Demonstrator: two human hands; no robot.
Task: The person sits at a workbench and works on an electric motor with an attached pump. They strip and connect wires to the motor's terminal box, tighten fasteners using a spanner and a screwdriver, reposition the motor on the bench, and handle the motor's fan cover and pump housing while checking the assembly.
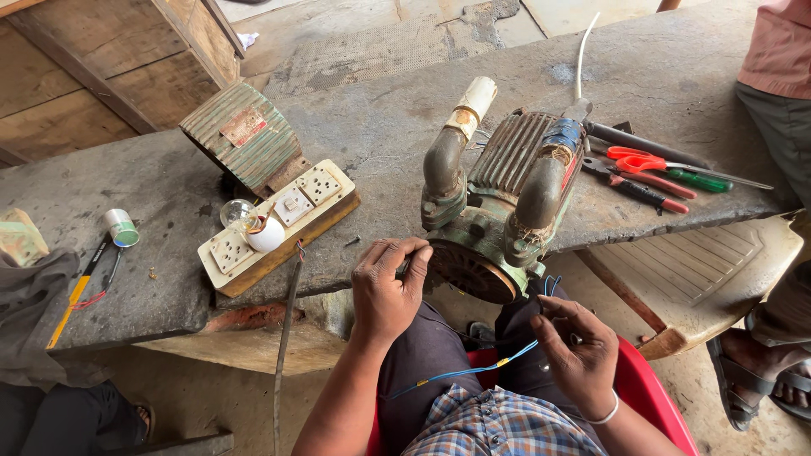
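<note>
Left hand [387, 287] curled against front face of green pump motor [498, 203], fingers pressed to its round end plate at bench edge. Right hand [574, 350] pinching blue wire [473, 369] over lap, wire trailing left. Switch board [279, 224] with bulb [253, 226] left of pump; scissors [646, 160], pliers [634, 187] right.

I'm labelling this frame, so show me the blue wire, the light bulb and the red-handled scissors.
blue wire [473, 370], head view, mid-length over the lap.
light bulb [239, 213], head view, clear glass globe.
red-handled scissors [635, 159], head view, handle loops.
</note>
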